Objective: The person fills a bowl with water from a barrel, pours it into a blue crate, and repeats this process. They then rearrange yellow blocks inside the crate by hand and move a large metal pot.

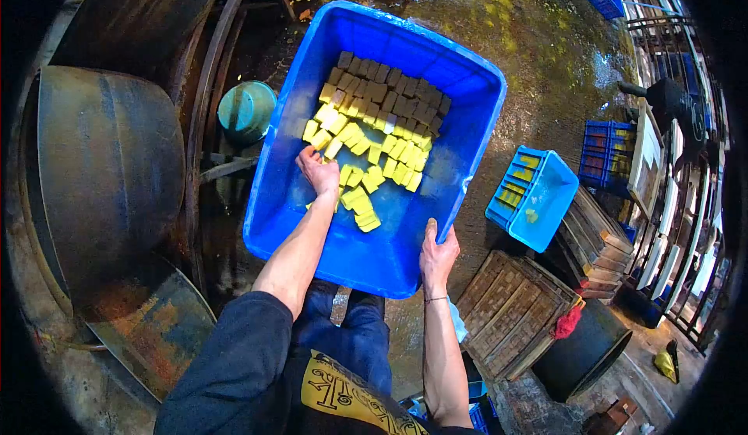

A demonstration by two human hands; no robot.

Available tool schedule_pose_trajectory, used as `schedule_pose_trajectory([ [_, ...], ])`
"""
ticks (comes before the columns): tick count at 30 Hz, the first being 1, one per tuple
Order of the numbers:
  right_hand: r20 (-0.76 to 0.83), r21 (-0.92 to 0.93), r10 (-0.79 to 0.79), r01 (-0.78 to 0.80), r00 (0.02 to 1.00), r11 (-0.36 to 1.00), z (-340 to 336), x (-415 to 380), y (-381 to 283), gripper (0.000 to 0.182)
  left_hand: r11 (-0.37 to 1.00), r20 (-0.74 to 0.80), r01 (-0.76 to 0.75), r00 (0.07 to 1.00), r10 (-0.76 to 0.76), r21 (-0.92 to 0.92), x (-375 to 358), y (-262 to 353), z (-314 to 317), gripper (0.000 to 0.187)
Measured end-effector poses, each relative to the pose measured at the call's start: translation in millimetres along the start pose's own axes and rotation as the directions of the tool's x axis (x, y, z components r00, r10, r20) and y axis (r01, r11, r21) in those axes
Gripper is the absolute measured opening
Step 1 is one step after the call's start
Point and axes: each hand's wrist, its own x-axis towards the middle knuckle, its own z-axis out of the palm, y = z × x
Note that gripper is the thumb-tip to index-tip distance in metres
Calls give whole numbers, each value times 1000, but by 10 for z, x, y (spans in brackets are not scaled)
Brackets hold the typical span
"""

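A large blue plastic tub [374,267] is in front of me, tilted in view. Rows of small yellow blocks [405,150] cover its floor, those at the far end darkened by shadow. Several looser blocks [358,199] lie nearer to me. My left hand [318,173] reaches inside, its bent fingertips at a yellow block [319,139] on the left edge of the group; the fingertips are partly hidden. At the near right corner, my right hand [438,257] grips the tub's rim, thumb outside on top.
A light-blue crate [552,209] stands right on the wet floor, near a darker blue crate [604,154]. Wooden trays [510,310] and a dark drum [584,349] are at lower right. Left are a turquoise bucket [247,111] and large curved metal sheet [109,170].
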Motion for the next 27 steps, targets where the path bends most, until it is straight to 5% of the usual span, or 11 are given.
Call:
schedule_pose_trajectory([
  [1, 5, -4, 0, 0, 1000, 1000, 11, -8, -6, 25, 1000, -3, 5, 1000, -5, 3, 4, -24, 1, 51],
  [4, -27, 23, -21, 22, 999, 999, -9, -32, -122, 25, 923, 71, 373, 922, -380, 99, 23, -176, 72, 51],
  [9, -26, -24, -6, 5, 1000, 1000, -6, -34, -140, 27, 920, 161, 306, 923, -350, 243, 106, 83, 30, 33],
  [12, -29, -21, -3, 2, 1000, 1000, 9, -23, -86, 27, 894, 262, 428, 885, -385, -131, 180, -22, 105, 33],
  [15, -48, -7, -31, 31, 998, 1000, 27, -26, -83, 26, 828, 358, 500, 844, -400, -255, 155, 58, -114, 28],
  [16, -48, -9, -25, 25, 999, 1000, 23, -31, -88, 26, 828, 361, 503, 841, -402, -250, 128, -59, -112, 28],
  [18, 5, -17, 18, -18, 1000, 1000, -15, -44, -170, 25, 960, -16, 280, 960, -280, 30, 66, -645, -12, 25],
  [19, 6, -18, 20, -20, 1000, 1000, -17, -44, -162, 25, 959, -15, 281, 960, -281, 32, 80, -758, -31, 25],
  [21, 4, -41, 38, -38, 999, 998, -8, -38, -151, 26, 809, 392, 535, 709, -586, 243, 128, -663, -134, 46],
  [22, 5, -41, 35, -35, 999, 999, -6, -39, -148, 26, 789, 444, 556, 657, -609, 261, 143, -604, -165, 54],
  [27, -48, 0, -2, 2, 999, 1000, 27, -47, -116, 27, 921, 464, 269, 803, -375, 280, 81, -378, -209, 57],
])
